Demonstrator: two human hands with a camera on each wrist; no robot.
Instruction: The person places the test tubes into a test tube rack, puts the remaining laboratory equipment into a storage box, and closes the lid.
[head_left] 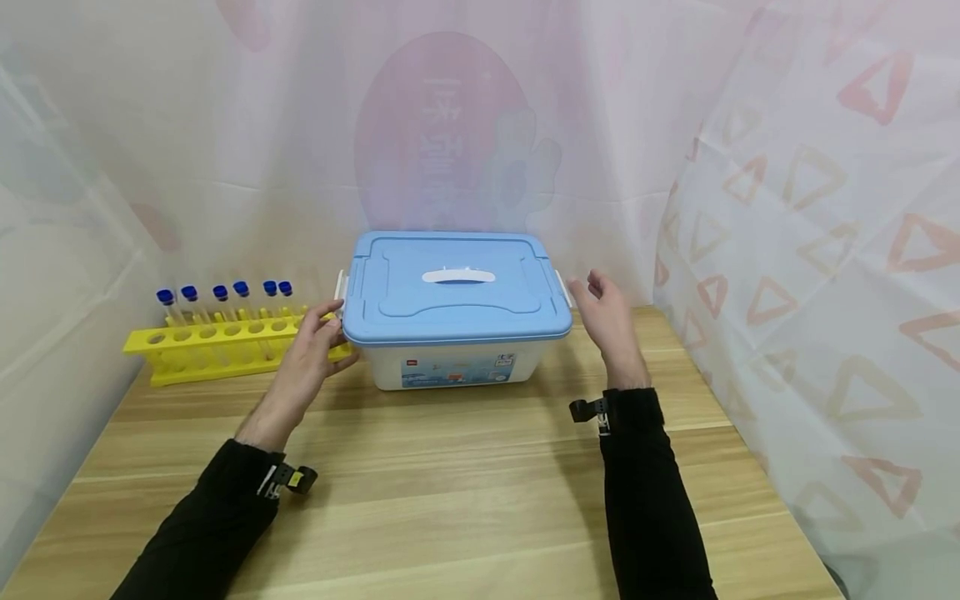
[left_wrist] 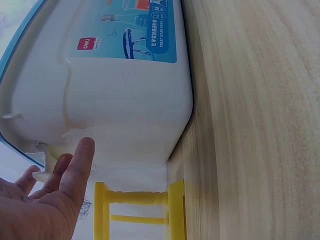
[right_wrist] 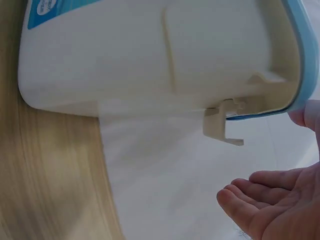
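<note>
A lidded plastic storage box (head_left: 367, 367) with a blue lid (head_left: 457, 308) and a white carry handle (head_left: 459, 275) stands on the table. My left hand (head_left: 303, 367) is at its left end, fingers right at the white side latch (left_wrist: 49, 162), which juts out from under the lid's rim. At the opposite end, my right hand (head_left: 609, 321) has its thumb at the lid's edge. Its other fingers, loosely extended, are apart from the right latch (right_wrist: 217, 122), which also sticks outward. The lid covers whatever is inside.
Left of the box stands a yellow test tube rack (head_left: 213, 333) with several blue-capped tubes (head_left: 190, 293), close behind my left hand. A printed label (left_wrist: 140, 30) is on the box front. Pale patterned curtains (head_left: 795, 250) enclose the wooden table (head_left: 450, 483) at the back and sides.
</note>
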